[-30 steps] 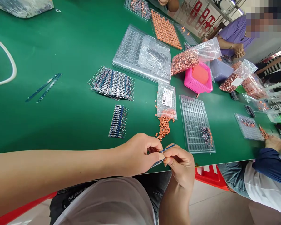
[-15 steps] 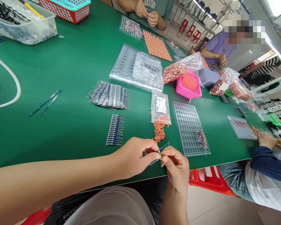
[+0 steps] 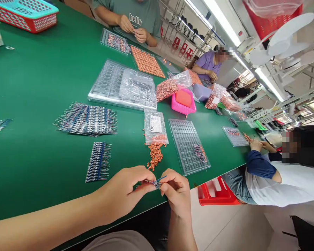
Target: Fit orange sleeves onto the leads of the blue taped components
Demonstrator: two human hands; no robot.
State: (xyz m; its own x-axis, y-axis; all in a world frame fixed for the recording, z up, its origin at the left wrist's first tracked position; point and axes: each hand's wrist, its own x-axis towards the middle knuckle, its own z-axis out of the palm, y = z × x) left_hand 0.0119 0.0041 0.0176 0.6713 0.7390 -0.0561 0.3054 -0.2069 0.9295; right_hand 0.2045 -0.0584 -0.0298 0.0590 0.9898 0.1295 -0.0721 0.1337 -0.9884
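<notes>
My left hand (image 3: 129, 190) is closed, pinching a small blue strip with thin wired parts (image 3: 157, 185) between thumb and fingers. From the other side my right hand (image 3: 176, 191) is closed at the strip's end, fingertips pressed together over the wires; any small piece inside that pinch is hidden. Just beyond my hands lies a pile of small orange beads (image 3: 155, 157), spilling from a clear labelled bag (image 3: 155, 127). To the left rests a strip of wired components (image 3: 98, 162), with a fanned stack of similar strips (image 3: 90, 119) behind it.
A clear slotted tray (image 3: 189, 146) holds some wired parts with orange beads. Farther back are a larger clear tray (image 3: 107, 83), a pink basket (image 3: 183, 104) and a bag of reddish pieces (image 3: 169, 89). Co-workers sit opposite and at right, near a red stool (image 3: 216, 195).
The view has turned right and up, so the table's things sit farther left. Both hands stay together at the strip, which has tilted slightly between the fingers.
</notes>
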